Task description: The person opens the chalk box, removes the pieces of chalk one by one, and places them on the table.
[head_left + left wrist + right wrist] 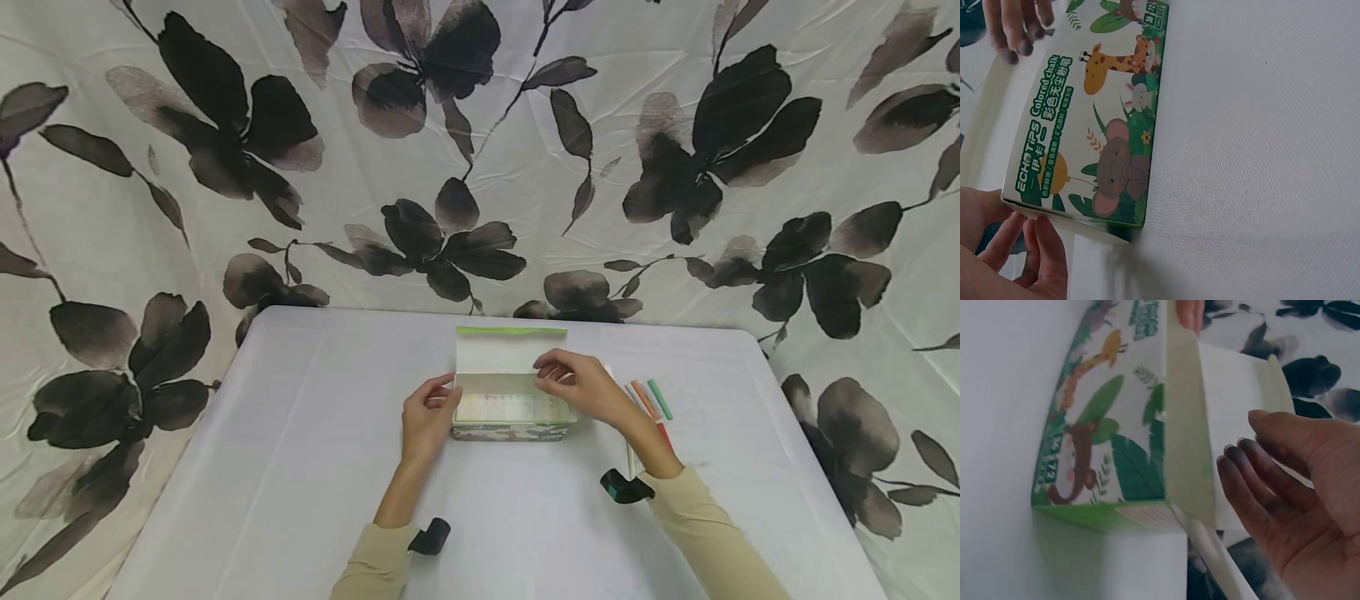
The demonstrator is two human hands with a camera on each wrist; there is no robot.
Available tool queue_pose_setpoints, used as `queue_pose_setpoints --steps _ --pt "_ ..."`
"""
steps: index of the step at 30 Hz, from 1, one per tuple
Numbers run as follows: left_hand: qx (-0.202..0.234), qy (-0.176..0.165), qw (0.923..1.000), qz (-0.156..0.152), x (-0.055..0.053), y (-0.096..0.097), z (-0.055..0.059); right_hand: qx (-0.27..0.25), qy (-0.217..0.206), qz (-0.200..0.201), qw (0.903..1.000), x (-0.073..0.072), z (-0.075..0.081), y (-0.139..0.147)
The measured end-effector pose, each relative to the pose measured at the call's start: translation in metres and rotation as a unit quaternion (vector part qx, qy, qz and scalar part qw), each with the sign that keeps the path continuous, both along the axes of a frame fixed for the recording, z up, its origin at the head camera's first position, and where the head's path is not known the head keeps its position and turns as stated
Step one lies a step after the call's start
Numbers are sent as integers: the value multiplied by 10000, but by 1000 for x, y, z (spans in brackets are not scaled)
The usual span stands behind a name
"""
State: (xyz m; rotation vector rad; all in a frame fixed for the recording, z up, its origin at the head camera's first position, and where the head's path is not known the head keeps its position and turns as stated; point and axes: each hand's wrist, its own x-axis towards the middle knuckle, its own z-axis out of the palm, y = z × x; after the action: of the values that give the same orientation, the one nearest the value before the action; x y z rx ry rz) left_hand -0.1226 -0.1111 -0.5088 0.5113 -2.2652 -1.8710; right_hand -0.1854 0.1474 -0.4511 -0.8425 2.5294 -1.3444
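A colored chalk box (pixel 510 431) printed with cartoon animals stands on the table, its lid (pixel 512 350) raised at the back. Pale contents show inside, too small to make out. My left hand (pixel 429 421) grips the box's left end; in the left wrist view its fingertips (pixel 1047 234) lie at the corner by a side flap. Over the right part of the opening, my right hand (pixel 581 383) hovers with loosely bent fingers. In the right wrist view nothing sits between that hand's thumb and fingers (pixel 1260 481), and a white side flap (pixel 1219 562) sticks out below it.
Several colored sticks lie right of the box, among them a green stick (pixel 661 399) and an orange stick (pixel 643 398), partly under the right forearm. The white table (pixel 300 467) ends at the back against a flower-patterned cloth (pixel 450 167).
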Motion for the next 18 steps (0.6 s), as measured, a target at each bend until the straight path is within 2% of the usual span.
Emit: queue_pose_setpoints --steps 7,18 --pt "-12 21 10000 11 0 0 0 486 -110 746 9960 0 -13 -17" --pt "-56 151 9999 -2 1 1 -4 1332 -483 1580 9772 -7 -31 -38"
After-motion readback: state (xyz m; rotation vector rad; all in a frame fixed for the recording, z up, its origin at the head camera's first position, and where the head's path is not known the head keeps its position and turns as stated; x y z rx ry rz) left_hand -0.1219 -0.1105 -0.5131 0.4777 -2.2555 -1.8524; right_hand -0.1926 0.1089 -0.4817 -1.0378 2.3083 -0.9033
